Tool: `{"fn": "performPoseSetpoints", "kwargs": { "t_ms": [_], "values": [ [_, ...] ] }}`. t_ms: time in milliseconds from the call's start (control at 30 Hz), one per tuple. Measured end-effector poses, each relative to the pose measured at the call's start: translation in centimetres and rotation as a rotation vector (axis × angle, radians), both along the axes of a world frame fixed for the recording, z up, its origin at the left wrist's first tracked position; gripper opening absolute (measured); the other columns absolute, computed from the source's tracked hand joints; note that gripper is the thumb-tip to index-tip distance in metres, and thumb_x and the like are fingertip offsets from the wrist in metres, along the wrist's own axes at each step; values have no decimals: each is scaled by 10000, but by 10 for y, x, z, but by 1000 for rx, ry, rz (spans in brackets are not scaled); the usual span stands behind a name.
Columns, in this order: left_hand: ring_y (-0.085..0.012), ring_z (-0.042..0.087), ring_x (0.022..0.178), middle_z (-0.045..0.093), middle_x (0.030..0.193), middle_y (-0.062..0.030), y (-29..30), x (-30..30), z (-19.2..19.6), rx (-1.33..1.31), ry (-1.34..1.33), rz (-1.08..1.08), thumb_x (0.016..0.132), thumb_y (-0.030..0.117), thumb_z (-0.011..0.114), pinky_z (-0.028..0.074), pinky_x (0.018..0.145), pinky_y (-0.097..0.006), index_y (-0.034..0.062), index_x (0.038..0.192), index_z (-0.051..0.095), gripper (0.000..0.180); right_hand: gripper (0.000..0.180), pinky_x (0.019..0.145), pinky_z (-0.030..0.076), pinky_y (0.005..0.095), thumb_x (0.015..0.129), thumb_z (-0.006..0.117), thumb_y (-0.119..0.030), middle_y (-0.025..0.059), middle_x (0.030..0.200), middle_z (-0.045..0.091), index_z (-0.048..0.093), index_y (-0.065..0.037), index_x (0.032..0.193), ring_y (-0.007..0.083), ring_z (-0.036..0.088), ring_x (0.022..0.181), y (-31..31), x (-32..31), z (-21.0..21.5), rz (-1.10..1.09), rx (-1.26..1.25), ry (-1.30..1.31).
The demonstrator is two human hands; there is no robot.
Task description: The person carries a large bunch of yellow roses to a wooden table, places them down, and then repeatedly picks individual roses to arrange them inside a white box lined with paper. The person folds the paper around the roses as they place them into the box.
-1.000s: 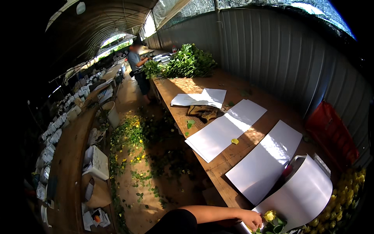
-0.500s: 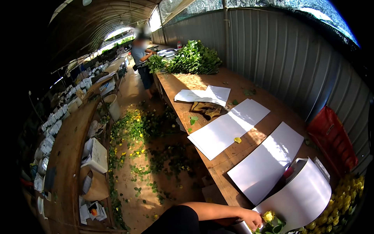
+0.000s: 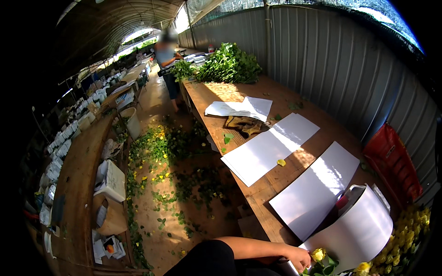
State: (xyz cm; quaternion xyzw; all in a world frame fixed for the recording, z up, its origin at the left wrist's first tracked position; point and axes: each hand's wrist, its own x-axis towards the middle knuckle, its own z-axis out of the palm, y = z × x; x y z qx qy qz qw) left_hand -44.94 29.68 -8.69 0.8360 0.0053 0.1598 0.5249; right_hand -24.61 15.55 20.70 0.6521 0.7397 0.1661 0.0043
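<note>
My left hand (image 3: 298, 258) is at the bottom right, the forearm crossing in from the lower edge. Its fingers curl downward and look closed, but what they hold, if anything, is hidden. Right beside the fingertips is a yellow rose (image 3: 318, 254) with green leaves (image 3: 326, 267) under it. A curved white paper sheet (image 3: 357, 234) rises behind the rose. Another yellow rose bloom (image 3: 363, 268) shows at the lower edge, right of the leaves. My right hand is out of view.
Flat white sheets (image 3: 271, 149) lie on the wooden table (image 3: 271, 184), with cut foliage (image 3: 232, 64) piled farther back. Many yellow roses (image 3: 400, 244) stand bottom right, near a red bag (image 3: 391, 156). A person (image 3: 166, 60) stands far off. Leaves and petals (image 3: 161, 184) litter the floor.
A second yellow rose bloom has come into view at the lower edge, beside the curved sheet. My left hand stays nearly in place. The distant person has straightened a little.
</note>
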Motion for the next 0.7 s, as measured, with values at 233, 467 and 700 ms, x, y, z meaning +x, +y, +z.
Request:
{"fn": "performPoseSetpoints", "kwargs": {
  "t_ms": [233, 467, 700],
  "values": [
    [-235, 542, 840, 570, 801, -74, -2, -5, 10, 121, -26, 148, 656, 261, 685, 405, 699, -334, 44, 695, 606, 234, 152, 736, 406, 430, 800, 503, -158, 158, 831, 553, 543, -17, 843, 327, 513, 812, 59, -20, -139, 401, -534, 316],
    [-279, 566, 671, 574, 692, -115, -5, -7, 23, 35, 259, 149, 622, 215, 684, 432, 575, -366, 17, 714, 587, 239, 298, 705, 444, 380, 752, 595, -223, 170, 854, 596, 549, -26, 970, 327, 566, 797, 59, -38, -152, 80, -790, 600],
    [-215, 580, 736, 612, 798, -82, -2, -7, 27, -108, 263, -10, 702, 230, 643, 446, 635, -339, 69, 831, 640, 206, 223, 557, 434, 409, 795, 519, -278, 146, 726, 595, 572, -90, 903, 329, 566, 627, 51, -24, -111, 155, -759, 177]
  ]
}}
